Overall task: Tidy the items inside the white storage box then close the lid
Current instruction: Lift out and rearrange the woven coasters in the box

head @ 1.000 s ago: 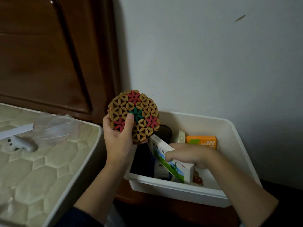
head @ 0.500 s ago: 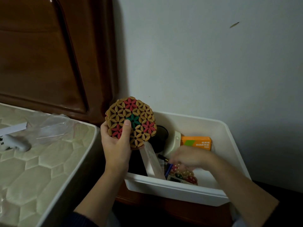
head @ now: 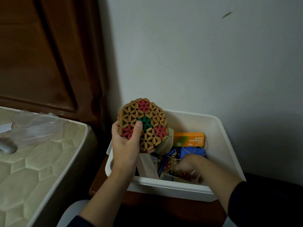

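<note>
The white storage box (head: 219, 135) sits open on a wooden nightstand, with no lid in view. My left hand (head: 126, 145) grips a round woven coaster (head: 144, 124) with red and green flowers, upright above the box's left rim. My right hand (head: 188, 166) is down inside the box among the items, blurred; its fingers curl around something patterned that I cannot make out. Inside lie an orange carton (head: 188, 139), a blue cable (head: 170, 155), a white carton (head: 147, 166) leaning on its side and a cream tape dispenser (head: 167, 143).
A mattress (head: 41, 161) fills the left, with a clear plastic bag (head: 37, 126) and a small white object (head: 6, 149) on it. The dark wooden headboard (head: 49, 54) stands behind it. The white wall (head: 196, 54) backs the box. The nightstand (head: 147, 202) edge shows below the box.
My right hand let go of the white carton, which now leans at the left, and moved deeper into the box on the right. The coaster stayed raised in my left hand.
</note>
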Demonstrator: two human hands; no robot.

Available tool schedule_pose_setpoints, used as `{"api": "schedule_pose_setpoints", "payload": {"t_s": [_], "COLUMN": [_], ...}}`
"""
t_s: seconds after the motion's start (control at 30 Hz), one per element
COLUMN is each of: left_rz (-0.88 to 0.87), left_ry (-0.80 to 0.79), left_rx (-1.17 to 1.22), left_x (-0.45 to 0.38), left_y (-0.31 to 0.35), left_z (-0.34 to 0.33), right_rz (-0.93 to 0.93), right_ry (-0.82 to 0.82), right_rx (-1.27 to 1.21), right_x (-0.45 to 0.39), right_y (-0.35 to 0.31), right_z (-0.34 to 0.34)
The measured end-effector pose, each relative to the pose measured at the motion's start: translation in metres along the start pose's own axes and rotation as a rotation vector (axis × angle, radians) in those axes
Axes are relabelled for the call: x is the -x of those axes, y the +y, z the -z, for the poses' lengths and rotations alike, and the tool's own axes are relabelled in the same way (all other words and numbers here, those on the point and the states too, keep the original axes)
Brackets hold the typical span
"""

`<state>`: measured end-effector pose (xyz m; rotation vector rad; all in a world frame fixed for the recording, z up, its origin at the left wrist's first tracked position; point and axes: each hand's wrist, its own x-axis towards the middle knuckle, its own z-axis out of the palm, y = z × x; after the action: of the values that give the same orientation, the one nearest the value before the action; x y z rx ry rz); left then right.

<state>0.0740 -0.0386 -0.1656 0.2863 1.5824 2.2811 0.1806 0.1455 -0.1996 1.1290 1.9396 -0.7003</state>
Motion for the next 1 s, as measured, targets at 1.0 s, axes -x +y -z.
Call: {"api": "schedule_pose_setpoints", "payload": {"t_s": [1.0], "left_rz": [0.043], "left_ry": [-0.105], "left_rx": [-0.119], "left_x": [-0.005], "left_y": [-0.004], "left_z": [-0.003], "right_rz": [0.062], "right_ry": [0.429], "right_rx": [-0.219], "right_x": [0.071], "right_y": [0.063], "right_z": [0.063]}}
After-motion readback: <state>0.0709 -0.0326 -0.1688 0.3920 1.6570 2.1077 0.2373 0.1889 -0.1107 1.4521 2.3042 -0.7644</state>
